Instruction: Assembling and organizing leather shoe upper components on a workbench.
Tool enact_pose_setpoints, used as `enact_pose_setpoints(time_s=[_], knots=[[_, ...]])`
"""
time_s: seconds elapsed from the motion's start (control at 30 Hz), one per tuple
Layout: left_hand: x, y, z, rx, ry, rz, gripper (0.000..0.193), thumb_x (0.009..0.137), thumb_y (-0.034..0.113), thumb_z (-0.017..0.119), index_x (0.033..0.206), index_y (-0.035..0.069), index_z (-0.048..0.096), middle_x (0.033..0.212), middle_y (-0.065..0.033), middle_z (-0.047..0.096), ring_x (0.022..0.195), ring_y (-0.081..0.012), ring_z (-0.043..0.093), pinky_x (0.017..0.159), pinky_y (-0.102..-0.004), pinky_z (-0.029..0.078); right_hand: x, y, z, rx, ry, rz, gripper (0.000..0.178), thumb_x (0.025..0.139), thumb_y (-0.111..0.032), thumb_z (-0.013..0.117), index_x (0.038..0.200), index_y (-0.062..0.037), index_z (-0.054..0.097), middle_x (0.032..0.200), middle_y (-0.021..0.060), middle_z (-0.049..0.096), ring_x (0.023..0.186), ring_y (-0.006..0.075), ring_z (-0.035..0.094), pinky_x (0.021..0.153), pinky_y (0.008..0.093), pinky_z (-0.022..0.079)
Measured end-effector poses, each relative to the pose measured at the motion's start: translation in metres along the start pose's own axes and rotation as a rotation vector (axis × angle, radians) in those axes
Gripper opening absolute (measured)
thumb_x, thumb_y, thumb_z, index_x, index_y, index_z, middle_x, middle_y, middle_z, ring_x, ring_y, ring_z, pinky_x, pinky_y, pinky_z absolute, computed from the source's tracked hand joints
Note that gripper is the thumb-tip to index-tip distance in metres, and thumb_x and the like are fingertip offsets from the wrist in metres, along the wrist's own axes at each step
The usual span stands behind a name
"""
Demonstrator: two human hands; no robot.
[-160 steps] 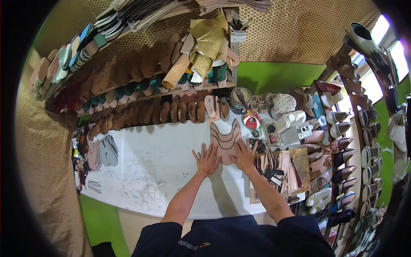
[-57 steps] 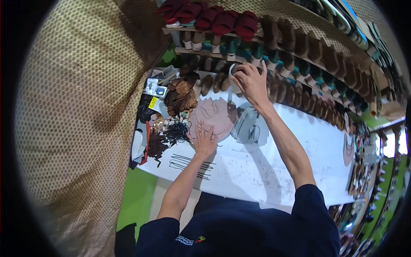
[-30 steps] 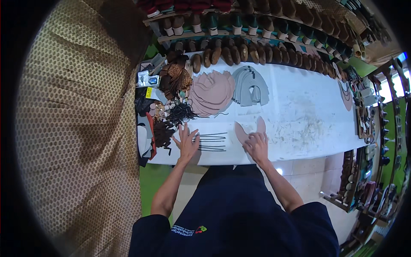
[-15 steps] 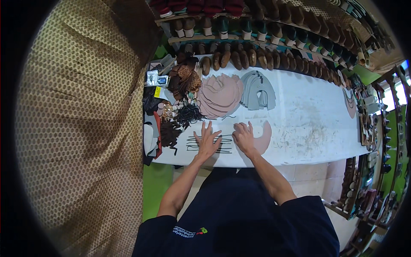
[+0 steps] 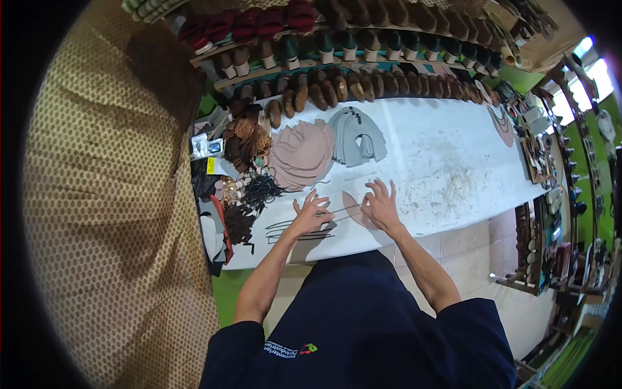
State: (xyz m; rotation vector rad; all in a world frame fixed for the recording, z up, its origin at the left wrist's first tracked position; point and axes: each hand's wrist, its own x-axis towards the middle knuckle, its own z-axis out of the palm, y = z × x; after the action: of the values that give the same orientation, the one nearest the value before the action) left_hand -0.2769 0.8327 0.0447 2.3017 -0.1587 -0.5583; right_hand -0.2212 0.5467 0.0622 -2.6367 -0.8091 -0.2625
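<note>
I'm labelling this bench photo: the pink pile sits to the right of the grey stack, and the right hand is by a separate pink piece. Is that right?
Not quite: in the head view, the pink pile sits to the left of the grey stack. The right hand is by a separate pink piece.

both bare forearms [image 5: 267, 272] angle in from below, elbows bent; left hand [image 5: 311, 216] pinching, fingertips pointing right, and here's the right hand [image 5: 381, 206], thumb-side pinched, other fingers fanned upward!

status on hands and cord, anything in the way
Left hand, right hand: pinching dark cord, stretched between. Pink cutout partly under right hand. Other cords by left hand.
</note>
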Motion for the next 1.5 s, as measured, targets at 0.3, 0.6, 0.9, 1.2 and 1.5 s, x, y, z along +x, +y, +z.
enact_pose_setpoints(time_s=[0.3, 0.6, 0.9, 1.2, 1.5], knots=[[0.03, 0.018, 0.011, 0.033, -0.117, 0.035, 0.04, 0.091, 0.053, 0.077, 0.105, 0.016, 0.085, 0.163, -0.0051, 0.048, 0.162, -0.0389, 0.009, 0.112, -0.0843, -0.003, -0.089, 0.074, -0.029, 0.002, -0.082, 0.332, 0.014, 0.086, -0.022, 0.072, 0.083, -0.0088, 0.074, 0.142, 0.0098, 0.058, 0.148, 0.0368, 0.038, 0.123, 0.0705, 0.014], [0.055, 0.055, 0.036, 0.214, -0.012, 0.088, 0.026, 0.086, 0.044, 0.081, 0.095, 0.02, 0.087, 0.167, -0.0054, 0.041, 0.162, -0.0393, 0.008, 0.113, -0.0834, -0.004, -0.116, 0.102, -0.048, 0.028, -0.104, 0.477, 0.012, 0.078, -0.021, 0.076, 0.073, -0.0103, 0.078, 0.144, 0.0094, 0.059, 0.151, 0.0383, 0.035, 0.126, 0.0672, 0.006], [0.054, 0.052, 0.04, 0.357, 0.171, 0.043, 0.023, 0.085, 0.042, 0.082, 0.086, 0.019, 0.085, 0.167, -0.008, 0.04, 0.162, -0.0376, 0.011, 0.113, -0.083, -0.005, -0.108, 0.112, -0.051, 0.089, -0.141, 0.604, 0.008, 0.072, -0.022, 0.08, 0.073, -0.0146, 0.082, 0.146, 0.0062, 0.061, 0.152, 0.0372, 0.034, 0.126, 0.0657, 0.006], [0.04, 0.031, 0.035, 0.345, 0.385, -0.029, 0.021, 0.091, 0.025, 0.073, 0.111, 0.026, 0.081, 0.167, -0.0137, 0.036, 0.162, -0.0373, 0.012, 0.115, -0.0808, -0.001, -0.074, 0.085, -0.031, 0.132, 0.04, 0.317, 0.016, 0.078, -0.026, 0.084, 0.09, -0.0163, 0.084, 0.14, 0.006, 0.061, 0.144, 0.0352, 0.044, 0.124, 0.0652, 0.02], [0.029, 0.027, 0.044, 0.402, 0.375, -0.052, 0.035, 0.091, 0.024, 0.071, 0.124, 0.033, 0.075, 0.171, -0.0142, 0.027, 0.163, -0.039, 0.007, 0.111, -0.0855, -0.001, -0.013, -0.002, 0.018, 0.27, -0.09, 0.004, 0.016, 0.086, -0.031, 0.078, 0.091, -0.0182, 0.084, 0.146, 0.0049, 0.061, 0.147, 0.0304, 0.042, 0.125, 0.0596, 0.022]])
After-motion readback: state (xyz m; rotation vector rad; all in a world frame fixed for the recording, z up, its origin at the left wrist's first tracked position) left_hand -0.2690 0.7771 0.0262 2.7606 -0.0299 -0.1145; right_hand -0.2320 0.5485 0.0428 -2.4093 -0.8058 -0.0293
